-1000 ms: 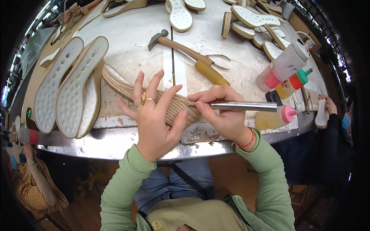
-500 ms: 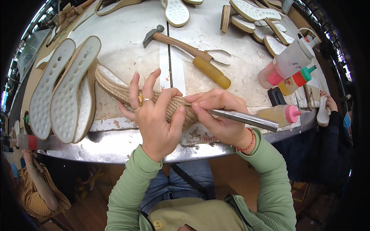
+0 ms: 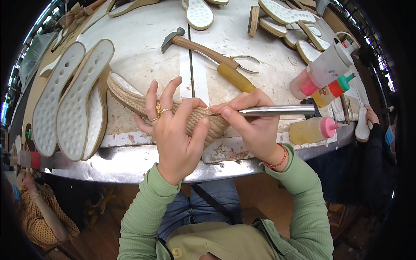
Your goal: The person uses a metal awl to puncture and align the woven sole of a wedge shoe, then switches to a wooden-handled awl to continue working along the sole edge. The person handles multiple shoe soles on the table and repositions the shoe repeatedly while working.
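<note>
A wedge shoe sole (image 3: 203, 122) wrapped in braided tan rope lies tilted near the table's front edge. My left hand (image 3: 177, 136) grips it from above, with thumb and index finger pressed on the braid and the other fingers raised or around its far side. My right hand (image 3: 256, 130) pinches a tool with a shiny round metal handle (image 3: 279, 110), which points out to the right. Its thin tip meets the upper edge of the braid, close to my left index finger. The very end of the tip is hidden.
White-topped soles (image 3: 78, 108) stand at the left; more soles (image 3: 288, 17) are piled at the far right. Beyond my hands lie a hammer (image 3: 203, 50) and a yellow-handled tool (image 3: 234, 77). Squeeze bottles (image 3: 308, 131) stand to the right. Co-workers' hands (image 3: 371, 115) show at both sides.
My right hand has swung the metal handle upward, from slanting down to the right to nearly level. My left hand and the sole have hardly moved.
</note>
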A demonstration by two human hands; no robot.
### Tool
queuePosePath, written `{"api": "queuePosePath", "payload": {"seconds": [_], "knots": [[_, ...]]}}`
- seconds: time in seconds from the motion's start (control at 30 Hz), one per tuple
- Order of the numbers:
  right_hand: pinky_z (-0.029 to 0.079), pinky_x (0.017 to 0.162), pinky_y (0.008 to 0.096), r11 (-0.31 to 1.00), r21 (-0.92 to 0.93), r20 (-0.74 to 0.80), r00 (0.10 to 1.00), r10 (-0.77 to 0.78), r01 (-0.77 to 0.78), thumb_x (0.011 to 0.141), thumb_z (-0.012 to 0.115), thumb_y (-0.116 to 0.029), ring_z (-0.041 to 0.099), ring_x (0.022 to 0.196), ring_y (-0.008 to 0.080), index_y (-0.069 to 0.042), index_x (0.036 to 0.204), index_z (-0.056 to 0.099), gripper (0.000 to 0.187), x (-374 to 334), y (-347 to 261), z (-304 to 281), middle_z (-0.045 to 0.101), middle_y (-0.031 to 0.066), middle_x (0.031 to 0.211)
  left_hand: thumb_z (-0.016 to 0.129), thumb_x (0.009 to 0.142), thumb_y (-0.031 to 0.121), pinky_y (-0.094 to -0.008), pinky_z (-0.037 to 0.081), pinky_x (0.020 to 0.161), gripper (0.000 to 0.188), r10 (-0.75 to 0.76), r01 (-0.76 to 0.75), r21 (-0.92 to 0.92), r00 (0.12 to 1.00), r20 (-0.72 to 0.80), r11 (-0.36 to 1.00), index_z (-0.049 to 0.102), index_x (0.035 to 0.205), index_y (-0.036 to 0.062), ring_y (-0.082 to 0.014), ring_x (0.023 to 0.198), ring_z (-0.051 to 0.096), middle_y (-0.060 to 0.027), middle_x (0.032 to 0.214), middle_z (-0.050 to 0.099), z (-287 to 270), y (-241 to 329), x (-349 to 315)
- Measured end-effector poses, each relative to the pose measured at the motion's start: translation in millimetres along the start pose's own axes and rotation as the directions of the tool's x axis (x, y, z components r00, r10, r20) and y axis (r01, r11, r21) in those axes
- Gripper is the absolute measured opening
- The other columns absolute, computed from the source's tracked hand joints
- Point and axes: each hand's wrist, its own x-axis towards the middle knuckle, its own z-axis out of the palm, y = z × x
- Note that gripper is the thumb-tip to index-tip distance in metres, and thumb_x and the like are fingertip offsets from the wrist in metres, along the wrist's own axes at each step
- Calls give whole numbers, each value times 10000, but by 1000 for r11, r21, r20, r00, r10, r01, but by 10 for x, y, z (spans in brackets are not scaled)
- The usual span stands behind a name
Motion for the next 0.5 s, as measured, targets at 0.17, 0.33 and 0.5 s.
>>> {"api": "queuePosePath", "payload": {"seconds": [0.17,0.33,0.5], "knots": [[510,640,228,1000,0,32,999,4,-4,827,697,21,651,748,98,19,820,603,95,10,15,-27,683,106,805,625,794,246,-743,-16,982,175,-10,10,-20,1000,22,1000,642,941,153,-377,1429,115,-109,1438,408,-20,8,16],[518,635,244,977,-63,74,977,-200,204,823,686,29,664,689,136,19,820,599,87,23,82,-6,689,129,790,629,792,241,-642,13,1055,197,-44,45,-19,998,37,999,653,954,132,-390,1419,130,-108,1428,427,-27,21,4],[522,630,250,959,-154,39,972,-233,237,816,693,28,675,679,150,9,810,601,94,3,88,14,686,124,773,628,801,242,-739,-2,984,174,-18,19,-33,1000,12,999,647,948,151,-381,1425,122,-104,1424,424,3,-4,15]]}}
